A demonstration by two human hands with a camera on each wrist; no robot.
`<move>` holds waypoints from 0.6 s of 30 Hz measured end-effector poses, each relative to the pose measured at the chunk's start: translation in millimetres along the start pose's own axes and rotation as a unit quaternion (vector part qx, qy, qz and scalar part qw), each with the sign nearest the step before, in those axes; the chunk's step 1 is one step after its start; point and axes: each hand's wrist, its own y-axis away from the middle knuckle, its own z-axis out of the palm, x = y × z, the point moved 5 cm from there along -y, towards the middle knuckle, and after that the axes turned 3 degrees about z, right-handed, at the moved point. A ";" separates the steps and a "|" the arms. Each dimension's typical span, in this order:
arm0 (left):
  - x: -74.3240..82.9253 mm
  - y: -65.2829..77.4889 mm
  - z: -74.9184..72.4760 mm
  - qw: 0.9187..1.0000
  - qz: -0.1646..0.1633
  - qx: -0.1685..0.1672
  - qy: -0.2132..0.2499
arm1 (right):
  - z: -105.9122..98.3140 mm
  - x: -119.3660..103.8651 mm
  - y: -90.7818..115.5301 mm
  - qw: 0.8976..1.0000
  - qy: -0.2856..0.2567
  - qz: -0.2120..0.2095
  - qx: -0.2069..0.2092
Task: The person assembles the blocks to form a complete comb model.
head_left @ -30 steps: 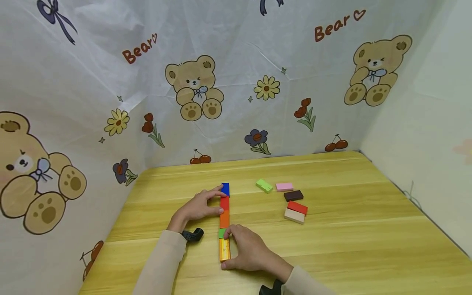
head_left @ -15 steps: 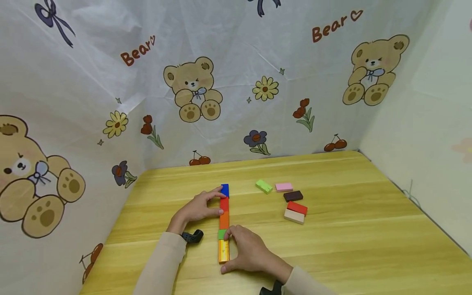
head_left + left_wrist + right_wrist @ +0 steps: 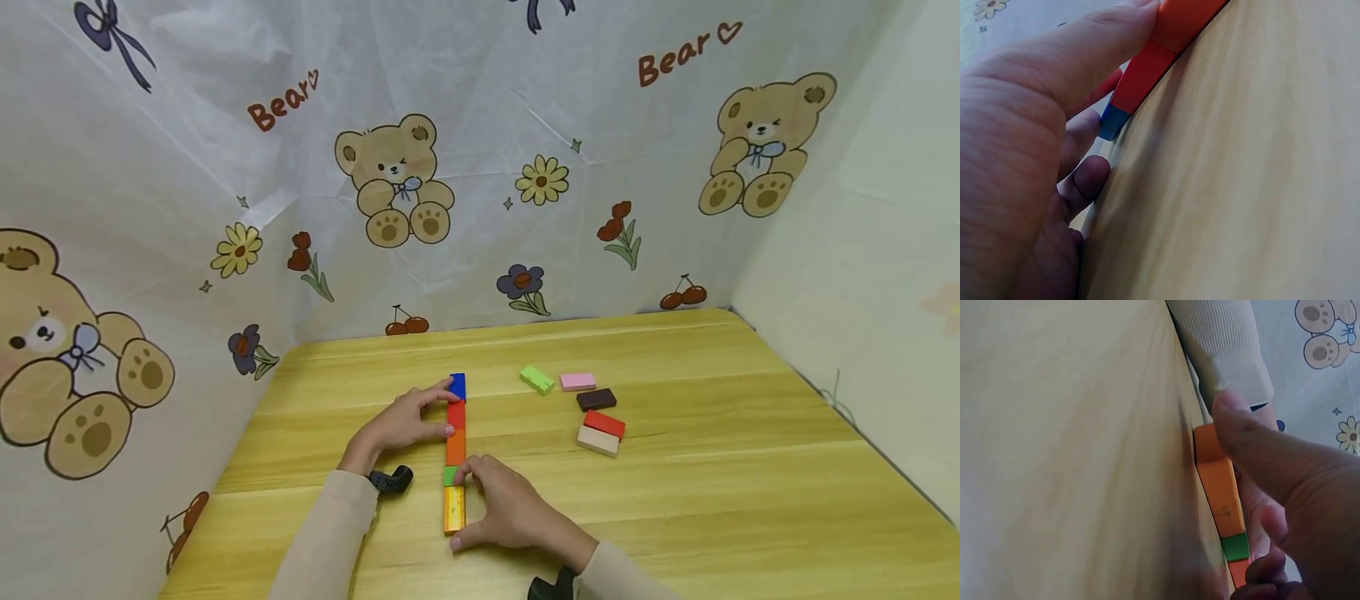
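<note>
A straight row of toy blocks lies flat on the wooden table, running away from me. From far to near come a blue block [image 3: 458, 386], a red block [image 3: 456, 415], an orange block [image 3: 455, 448], a green block [image 3: 450, 476] and a yellow-topped block [image 3: 453, 510] with orange sides [image 3: 1219, 494]. My left hand [image 3: 405, 419] holds the far part, fingertips on the blue block and thumb against the row's left side, by the red-orange joint. My right hand [image 3: 510, 504] spans the near block, index finger curled at the green block and thumb at the near end.
Right of the row lie loose blocks: light green [image 3: 537, 380], pink [image 3: 577, 382], dark brown [image 3: 596, 400], red [image 3: 605, 424] and beige [image 3: 597, 441], the last two side by side. Black devices [image 3: 392, 479] sit at both wrists. A bear-print cloth [image 3: 465, 275] hangs behind the table.
Both hands stay in nearly the same place on the row, and the blocks barely shift. The right thumb moves only slightly at the near end. The head view sways a little.
</note>
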 end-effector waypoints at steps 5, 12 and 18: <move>1.1 0.1 -1.5 1.000 0.006 0.004 0.005 | -5.7 0.2 -0.2 0.999 -0.038 0.002 -0.018; 1.7 -0.5 -1.2 1.000 0.012 0.004 0.000 | -18.7 -0.6 -1.2 0.998 -0.060 -0.016 -0.019; 2.3 1.0 0.0 1.000 0.000 0.002 0.006 | -44.1 5.9 -7.3 0.998 -0.042 -0.031 -0.024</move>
